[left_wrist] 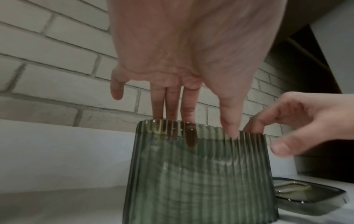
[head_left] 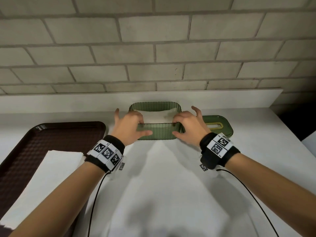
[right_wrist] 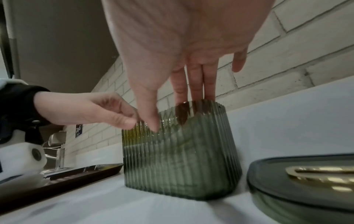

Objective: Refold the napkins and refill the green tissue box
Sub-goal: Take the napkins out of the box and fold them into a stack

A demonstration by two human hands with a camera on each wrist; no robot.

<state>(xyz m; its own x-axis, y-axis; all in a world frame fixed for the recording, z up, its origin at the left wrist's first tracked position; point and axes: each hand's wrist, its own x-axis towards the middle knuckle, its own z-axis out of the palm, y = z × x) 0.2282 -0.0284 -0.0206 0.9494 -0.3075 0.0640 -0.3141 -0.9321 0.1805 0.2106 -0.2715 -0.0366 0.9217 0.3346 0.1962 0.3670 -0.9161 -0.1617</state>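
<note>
Both hands reach down into the green tissue box (head_left: pixel 157 134) on the tabletop (head_left: pixel 171 185), the left hand (head_left: pixel 127 130) at its left end and the right hand (head_left: pixel 188 129) at its right end, straight fingers pushing the napkins (head_left: pixel 157 115) flat inside

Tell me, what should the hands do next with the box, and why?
Probably press the napkins flat, then lift out. Both the left hand and right hand have fingers inside the open box, the lid lies beside it, and more napkins wait on the tray.
</note>
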